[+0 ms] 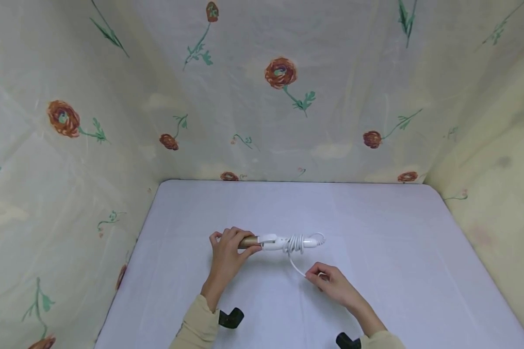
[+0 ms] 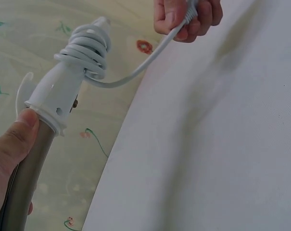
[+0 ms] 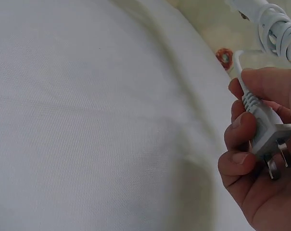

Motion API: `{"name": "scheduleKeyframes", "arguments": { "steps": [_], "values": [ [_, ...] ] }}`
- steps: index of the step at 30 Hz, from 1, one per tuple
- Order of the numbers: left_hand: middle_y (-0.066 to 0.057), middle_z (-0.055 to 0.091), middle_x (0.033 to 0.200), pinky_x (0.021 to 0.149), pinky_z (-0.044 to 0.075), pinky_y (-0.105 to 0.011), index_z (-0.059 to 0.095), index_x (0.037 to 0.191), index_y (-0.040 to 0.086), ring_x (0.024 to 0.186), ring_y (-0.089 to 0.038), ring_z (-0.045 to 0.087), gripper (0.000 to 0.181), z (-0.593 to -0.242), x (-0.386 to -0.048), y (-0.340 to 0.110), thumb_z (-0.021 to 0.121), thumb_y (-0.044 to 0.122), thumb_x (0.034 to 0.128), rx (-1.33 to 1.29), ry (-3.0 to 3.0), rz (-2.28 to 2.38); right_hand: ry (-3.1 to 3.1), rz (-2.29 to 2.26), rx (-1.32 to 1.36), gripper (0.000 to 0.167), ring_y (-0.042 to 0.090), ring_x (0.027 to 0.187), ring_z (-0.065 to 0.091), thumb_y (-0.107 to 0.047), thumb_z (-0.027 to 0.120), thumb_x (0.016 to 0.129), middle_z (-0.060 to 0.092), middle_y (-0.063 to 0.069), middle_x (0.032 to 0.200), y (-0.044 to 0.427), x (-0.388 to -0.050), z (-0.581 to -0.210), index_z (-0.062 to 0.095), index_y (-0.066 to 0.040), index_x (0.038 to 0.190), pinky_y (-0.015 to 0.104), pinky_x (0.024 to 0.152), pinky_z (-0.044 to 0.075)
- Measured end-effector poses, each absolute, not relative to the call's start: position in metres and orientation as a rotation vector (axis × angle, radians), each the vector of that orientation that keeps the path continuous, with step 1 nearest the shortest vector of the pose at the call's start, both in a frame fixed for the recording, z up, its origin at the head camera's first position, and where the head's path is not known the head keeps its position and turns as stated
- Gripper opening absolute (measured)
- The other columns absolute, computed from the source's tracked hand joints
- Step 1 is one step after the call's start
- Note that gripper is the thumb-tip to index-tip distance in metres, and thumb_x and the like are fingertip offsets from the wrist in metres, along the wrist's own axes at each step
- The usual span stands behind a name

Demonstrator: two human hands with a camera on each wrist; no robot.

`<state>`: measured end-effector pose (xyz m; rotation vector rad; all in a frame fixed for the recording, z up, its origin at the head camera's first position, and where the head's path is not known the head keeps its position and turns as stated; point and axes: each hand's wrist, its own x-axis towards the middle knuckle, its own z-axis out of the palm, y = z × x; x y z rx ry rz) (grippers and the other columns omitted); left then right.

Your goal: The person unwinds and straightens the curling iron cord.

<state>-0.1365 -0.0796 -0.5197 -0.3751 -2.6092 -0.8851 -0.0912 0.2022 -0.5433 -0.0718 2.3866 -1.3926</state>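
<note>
Coiled cord (image 1: 296,244) well inside table edges (image 1: 288,184)

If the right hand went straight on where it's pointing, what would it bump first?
Past the cord it holds, the right hand would probably meet the curling iron's white handle, near the coils. Height is unclear, so it might pass underneath.

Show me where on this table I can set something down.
Bare table: right of the right hand to the edge, left of the left hand, and between curling iron and back cloth. Crowded: the middle, where the hands hold curling iron and plug.
</note>
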Motion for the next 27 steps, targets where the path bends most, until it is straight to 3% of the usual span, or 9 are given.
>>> {"name": "scheduleKeyframes", "arguments": {
  "steps": [8,14,27],
  "values": [
    [0.005,0.065,0.093,0.091,0.023,-0.047,0.069,0.1,0.021,0.086,-0.016,0.056,0.038,-0.524,-0.133,-0.082,0.074,0.046,0.072,-0.388,-2.622,-0.902,2.372,-1.388,0.03,0.017,0.013,0.068,0.051,-0.022,0.058,0.094,0.063,0.005,0.085,0.201,-0.093,-0.551,0.062,-0.005,0.096,0.024,0.058,0.043],
    [0.006,0.065,0.092,0.092,0.023,-0.048,0.069,0.1,0.022,0.086,-0.015,0.057,0.036,-0.524,-0.133,-0.083,0.074,0.046,0.0727,-0.418,-2.599,-0.907,2.298,-1.447,-0.003,0.019,0.016,0.064,0.052,-0.019,0.057,0.095,0.066,0.012,0.086,0.204,-0.097,-0.549,0.059,-0.002,0.1,0.026,0.052,0.042],
    [0.007,0.065,0.092,0.092,0.024,-0.048,0.069,0.1,0.023,0.087,-0.015,0.057,0.037,-0.523,-0.134,-0.084,0.073,0.048,0.0729,-0.431,-2.601,-0.887,2.3,-1.465,-0.073,0.022,0.014,0.06,0.056,-0.02,0.058,0.094,0.064,0.014,0.082,0.213,-0.113,-0.554,0.058,0.001,0.099,0.029,0.053,0.047]
  ]
}}
